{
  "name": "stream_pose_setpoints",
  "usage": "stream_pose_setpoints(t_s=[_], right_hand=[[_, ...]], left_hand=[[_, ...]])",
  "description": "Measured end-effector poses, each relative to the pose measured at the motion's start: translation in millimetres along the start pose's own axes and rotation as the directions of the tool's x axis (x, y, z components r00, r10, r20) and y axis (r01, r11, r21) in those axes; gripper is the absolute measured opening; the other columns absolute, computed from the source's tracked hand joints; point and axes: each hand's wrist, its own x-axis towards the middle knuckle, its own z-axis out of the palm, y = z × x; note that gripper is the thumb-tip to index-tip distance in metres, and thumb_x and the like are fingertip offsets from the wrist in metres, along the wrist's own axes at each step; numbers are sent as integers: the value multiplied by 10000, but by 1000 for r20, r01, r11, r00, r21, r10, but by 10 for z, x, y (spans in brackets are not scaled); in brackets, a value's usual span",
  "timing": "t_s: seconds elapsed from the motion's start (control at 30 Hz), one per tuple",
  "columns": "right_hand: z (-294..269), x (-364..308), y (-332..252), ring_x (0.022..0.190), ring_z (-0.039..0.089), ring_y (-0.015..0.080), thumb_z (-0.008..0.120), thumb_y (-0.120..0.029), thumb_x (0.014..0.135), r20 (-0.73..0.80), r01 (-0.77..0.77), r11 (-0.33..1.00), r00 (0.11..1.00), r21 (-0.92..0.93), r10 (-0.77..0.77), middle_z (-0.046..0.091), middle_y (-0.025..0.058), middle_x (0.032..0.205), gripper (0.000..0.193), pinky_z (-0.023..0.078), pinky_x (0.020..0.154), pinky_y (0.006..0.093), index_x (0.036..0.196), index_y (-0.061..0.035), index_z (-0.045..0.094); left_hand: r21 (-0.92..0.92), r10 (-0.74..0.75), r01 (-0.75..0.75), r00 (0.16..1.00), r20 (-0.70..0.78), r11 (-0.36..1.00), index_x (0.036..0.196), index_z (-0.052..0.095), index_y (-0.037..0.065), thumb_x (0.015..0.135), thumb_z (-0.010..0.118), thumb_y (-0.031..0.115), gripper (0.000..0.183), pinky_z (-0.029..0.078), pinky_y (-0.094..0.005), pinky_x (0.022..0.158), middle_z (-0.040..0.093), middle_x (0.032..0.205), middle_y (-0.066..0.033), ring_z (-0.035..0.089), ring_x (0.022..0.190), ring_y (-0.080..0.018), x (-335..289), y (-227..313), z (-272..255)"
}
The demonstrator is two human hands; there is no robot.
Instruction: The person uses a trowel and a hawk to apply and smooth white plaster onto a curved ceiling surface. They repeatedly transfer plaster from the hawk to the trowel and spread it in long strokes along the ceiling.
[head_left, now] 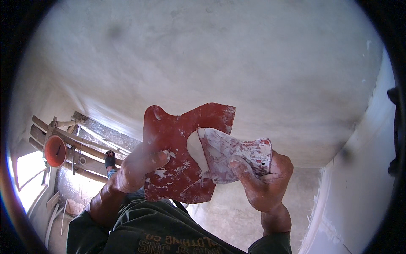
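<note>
My left hand (134,170) grips a large red plastic putty board (177,127) by its left side, thumb lying across the face. White smears and dried specks mark the board. In my right hand (266,182) is a smaller red putty spreader (249,154), mostly coated in white, thumb on top and the other fingers hidden behind. The spreader's left edge overlaps the right half of the board. Along that edge lies a pale, smooth patch of putty (196,150) on the board.
A grey plastered wall (203,63) spreads ahead, meeting a paler wall (359,178) on the right. Lower left, an orange bucket (55,151) stands by wooden poles (86,144), where a sandalled foot (110,159) rests. Beyond is a bright window opening (30,175).
</note>
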Motion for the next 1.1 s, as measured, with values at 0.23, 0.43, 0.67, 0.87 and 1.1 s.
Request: stream_pose_setpoints(t_s=[0.23,0.43,0.67,0.87,1.1], right_hand=[[-86,-133,58,668,707,202,769,-35,863,-127,213,918,955,-334,-268,749,154,857,198,542,599,307,1041,42,726],[-878,-74,267,779,720,268,751,0,857,-403,192,559,513,-807,-758,763,156,911,204,566,712,359,1059,22,738],[-2349,286,382,897,736,251,727,-26,911,-542,-58,564,374,-824,-753,770,155,1011,177,579,832,369,1074,42,717],[-2615,434,381,903,736,233,733,-31,919,-525,-58,552,406,-832,-748,768,147,1017,180,579,838,361,1084,39,714],[-2594,573,213,908,735,256,748,-48,919,-400,-115,389,417,-914,-816,762,158,1037,173,571,850,387,1067,36,716]], left_hand=[[-13,14,-13,998,64,1000,1469,498,-13,975,591,153,530,529,-396,965,643,1303,-140,642,1114,-231,-157,-136,-54],[98,157,-149,984,-85,984,1403,540,-28,944,588,76,474,551,-359,894,682,1191,-110,663,1048,-217,-160,-263,-168],[-51,79,-95,965,-252,994,1383,559,-25,918,576,152,498,559,-353,884,693,1180,-112,682,997,-202,23,-420,-321],[-105,95,-122,969,-229,987,1346,590,-33,902,600,182,494,552,-342,878,711,1147,-114,684,983,-194,-1,-524,-546],[14,109,-109,956,-274,994,1321,611,-39,912,601,184,466,558,-341,858,721,1133,-116,692,952,-188,58,-593,-583]])
